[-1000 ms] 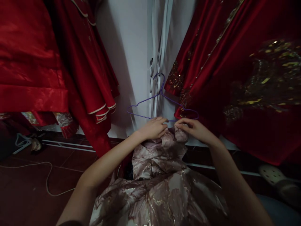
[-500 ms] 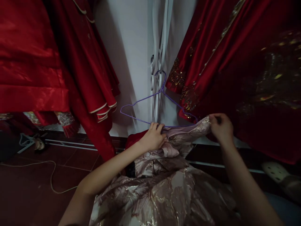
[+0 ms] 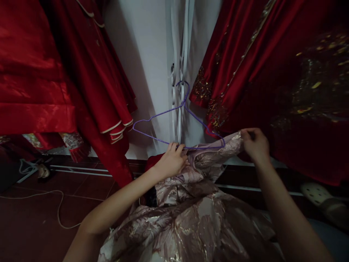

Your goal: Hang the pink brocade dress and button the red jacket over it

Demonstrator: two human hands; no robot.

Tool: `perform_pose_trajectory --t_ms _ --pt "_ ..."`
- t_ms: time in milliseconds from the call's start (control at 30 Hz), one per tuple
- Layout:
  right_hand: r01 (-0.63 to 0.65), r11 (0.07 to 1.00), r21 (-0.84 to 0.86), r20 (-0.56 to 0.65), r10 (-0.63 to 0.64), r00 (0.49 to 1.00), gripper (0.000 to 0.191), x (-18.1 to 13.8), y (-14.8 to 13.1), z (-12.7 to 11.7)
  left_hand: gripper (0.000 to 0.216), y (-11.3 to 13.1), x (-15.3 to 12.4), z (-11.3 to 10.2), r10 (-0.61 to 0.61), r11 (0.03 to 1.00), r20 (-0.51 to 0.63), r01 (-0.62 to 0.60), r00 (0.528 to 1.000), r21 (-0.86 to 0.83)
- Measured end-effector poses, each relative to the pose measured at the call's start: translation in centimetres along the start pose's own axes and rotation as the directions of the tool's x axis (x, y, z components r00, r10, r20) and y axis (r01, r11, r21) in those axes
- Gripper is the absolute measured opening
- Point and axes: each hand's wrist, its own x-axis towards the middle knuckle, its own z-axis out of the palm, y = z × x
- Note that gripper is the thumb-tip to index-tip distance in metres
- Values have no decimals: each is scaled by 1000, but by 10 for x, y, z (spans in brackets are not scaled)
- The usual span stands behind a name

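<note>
A shiny pinkish-beige dress (image 3: 196,222) with gold glints fills the lower middle, bunched and creased. Upright above its neckline stands a thin purple clothes hanger (image 3: 163,112), its lower bar along the top edge of the cloth. My left hand (image 3: 172,160) is closed where that bar meets the dress, fingers curled over both. At the right, my right hand (image 3: 256,143) pinches the outer end of the dress's shoulder part and holds it stretched out, just beyond the hanger's right end. The fingertips of my right hand are partly hidden.
Red garments (image 3: 89,72) hang at left, and a dark red one with gold trim (image 3: 245,83) at right. White straps (image 3: 178,54) hang behind the hanger against a pale wall. A white rail (image 3: 81,171), a cable (image 3: 58,207) and a pale clog (image 3: 315,193) are low down.
The view has shifted slightly. The hanger's right end now sits a little farther from my right hand, with more of the stretched shoulder cloth showing between them. Both hands keep their grips.
</note>
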Motion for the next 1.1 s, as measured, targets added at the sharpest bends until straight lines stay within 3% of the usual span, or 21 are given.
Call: perform_pose_trajectory --t_ms 100,300,567,933,1100 --pt "20 999 48 16 -21 1000 23 0 -14 -3 27 2 6 6 12 1000 2 -12 1000 9" --pt "213 977 24 29 -213 977 22 2 -43 -9 25 4 17 16 3 999 27 -4 1000 51" --pt "177 969 -170 5 -179 984 17 5 -23 -24 23 5 4 -4 -34 995 36 31 999 97" --pt "210 956 -205 4 -214 977 16 6 -13 -30 25 10 11 3 -128 983 40 121 991 141" --pt "270 958 -98 20 -269 963 17 6 -35 -30 27 6 15 9 -31 999 44 29 999 45"
